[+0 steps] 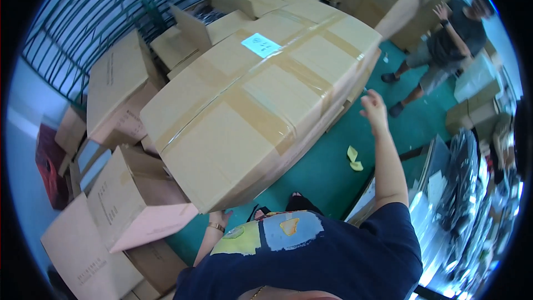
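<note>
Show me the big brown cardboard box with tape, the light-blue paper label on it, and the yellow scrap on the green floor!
Big brown taped cardboard box (272, 90): head view, middle of its top.
Light-blue paper label (261, 45): head view, middle of its face.
Yellow scrap (352, 154): head view, its upper part.

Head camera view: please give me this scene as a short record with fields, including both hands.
main thing: large brown cardboard carton, taped shut
label: light-blue rectangular paper on the carton's top
left hand: at the carton's near end; contact unclear
right hand: raised beside the carton, holding nothing visible
floor: green, with small yellow pieces on it
co-worker: dark-shirted person standing at upper right, one hand raised
</note>
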`<state>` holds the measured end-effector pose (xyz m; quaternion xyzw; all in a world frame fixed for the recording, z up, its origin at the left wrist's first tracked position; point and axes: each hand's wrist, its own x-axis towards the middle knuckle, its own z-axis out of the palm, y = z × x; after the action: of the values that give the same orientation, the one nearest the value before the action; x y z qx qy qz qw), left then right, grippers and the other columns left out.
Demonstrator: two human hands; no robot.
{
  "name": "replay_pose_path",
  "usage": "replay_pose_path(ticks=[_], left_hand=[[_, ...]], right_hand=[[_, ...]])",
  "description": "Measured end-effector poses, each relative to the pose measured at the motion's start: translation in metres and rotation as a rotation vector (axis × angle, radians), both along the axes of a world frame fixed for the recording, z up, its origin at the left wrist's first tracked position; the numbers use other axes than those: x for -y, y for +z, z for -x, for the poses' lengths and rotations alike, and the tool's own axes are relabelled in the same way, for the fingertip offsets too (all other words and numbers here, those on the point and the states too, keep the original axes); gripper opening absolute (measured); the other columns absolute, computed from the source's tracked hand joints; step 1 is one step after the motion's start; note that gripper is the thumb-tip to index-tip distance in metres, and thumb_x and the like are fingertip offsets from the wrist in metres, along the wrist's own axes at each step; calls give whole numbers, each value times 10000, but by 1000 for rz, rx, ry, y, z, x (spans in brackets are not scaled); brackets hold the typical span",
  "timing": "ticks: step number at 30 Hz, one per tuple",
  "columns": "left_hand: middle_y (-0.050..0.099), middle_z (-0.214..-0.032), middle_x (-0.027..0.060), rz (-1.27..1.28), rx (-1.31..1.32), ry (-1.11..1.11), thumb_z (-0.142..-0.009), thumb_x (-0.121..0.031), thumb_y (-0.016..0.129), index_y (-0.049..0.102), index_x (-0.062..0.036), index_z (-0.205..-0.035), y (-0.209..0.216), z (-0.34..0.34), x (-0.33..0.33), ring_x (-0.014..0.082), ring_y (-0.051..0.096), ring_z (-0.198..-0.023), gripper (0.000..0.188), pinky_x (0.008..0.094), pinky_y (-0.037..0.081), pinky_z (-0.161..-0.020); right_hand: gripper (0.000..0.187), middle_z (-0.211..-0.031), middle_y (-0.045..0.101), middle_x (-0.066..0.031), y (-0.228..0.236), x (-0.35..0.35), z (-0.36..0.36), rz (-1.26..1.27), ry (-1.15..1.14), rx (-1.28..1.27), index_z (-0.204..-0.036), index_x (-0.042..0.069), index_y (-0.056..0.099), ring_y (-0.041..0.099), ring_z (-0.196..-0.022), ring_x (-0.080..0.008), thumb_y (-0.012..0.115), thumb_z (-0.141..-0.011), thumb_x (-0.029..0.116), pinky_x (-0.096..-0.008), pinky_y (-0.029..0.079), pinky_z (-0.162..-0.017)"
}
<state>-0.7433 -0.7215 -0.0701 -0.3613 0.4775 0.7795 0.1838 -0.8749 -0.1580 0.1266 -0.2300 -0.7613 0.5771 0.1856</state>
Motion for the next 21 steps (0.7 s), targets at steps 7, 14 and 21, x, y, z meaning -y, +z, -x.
replay_pose_path(ticks=[7, 14, 21], left_hand=[[458, -1289, 120, -252, 40, 119, -872, -501, 408, 423, -106, -1275, 15, -17, -55, 319, 419, -1192, 564, 577, 330, -952], [482, -1255, 116, -291, -106, 784, -873, -491, 409, 439, -97, -1255, 14, -37, -109, 313, 444, -1163, 549, 547, 353, -946], [509, -1216, 111, -388, -327, 1071, -875, -479, 410, 458, -85, -1231, 11, -27, -106, 306, 472, -1129, 533, 511, 379, -940]], right_hand=[[511, -1174, 535, -124, 46, -180, 141, -283, -150, -191, -1268, -17, 409, 498, -1075, -212, 592, -847, 210, -317, 373, -929], [524, -1189, 547, -81, 31, -196, 228, 388, 28, -80, -1229, 26, 478, 547, -1037, -252, 522, -854, 390, -369, 427, -882], [492, -1232, 510, -118, 55, -172, 199, 379, -42, -191, -1228, -7, 464, 502, -1110, -272, 418, -900, 357, -380, 412, -924]])
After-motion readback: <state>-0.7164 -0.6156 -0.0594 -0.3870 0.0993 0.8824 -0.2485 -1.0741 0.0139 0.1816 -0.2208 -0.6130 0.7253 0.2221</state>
